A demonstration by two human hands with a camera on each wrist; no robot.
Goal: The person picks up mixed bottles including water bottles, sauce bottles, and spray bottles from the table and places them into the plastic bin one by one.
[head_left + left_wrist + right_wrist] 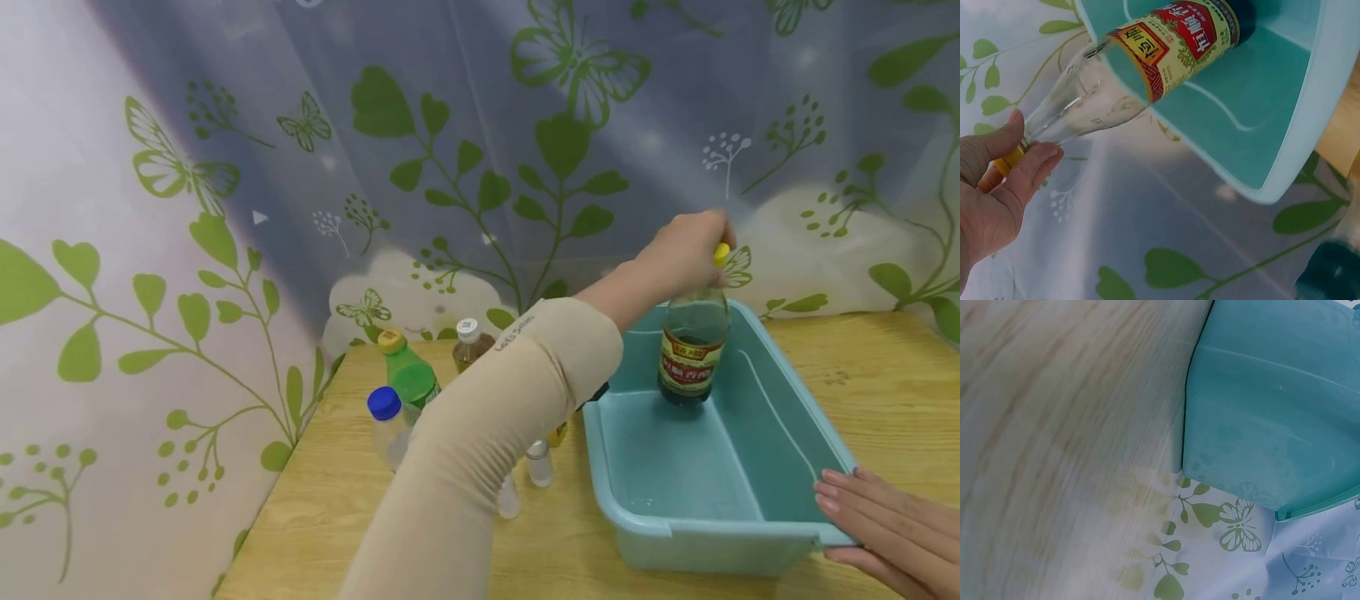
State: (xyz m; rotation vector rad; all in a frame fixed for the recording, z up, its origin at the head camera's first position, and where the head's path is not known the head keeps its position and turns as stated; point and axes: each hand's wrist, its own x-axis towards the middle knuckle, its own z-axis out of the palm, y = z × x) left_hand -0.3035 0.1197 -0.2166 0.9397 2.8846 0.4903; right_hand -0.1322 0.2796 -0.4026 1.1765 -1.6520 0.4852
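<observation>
My left hand pinches the neck of a glass vinegar bottle just under its yellow cap. The bottle stands nearly upright inside the blue-green plastic tub, toward its far end, with dark liquid in its lower part. In the left wrist view, thumb and fingers close around the neck, and the red and yellow label faces the camera. My right hand rests on the tub's near right corner, fingers straight over the rim. The right wrist view shows the tub's outer wall but no hand.
Left of the tub, partly behind my left sleeve, stand a green bottle, a blue-capped bottle, a white-capped brown bottle and a small clear jar. A leaf-patterned curtain hangs behind the wooden table.
</observation>
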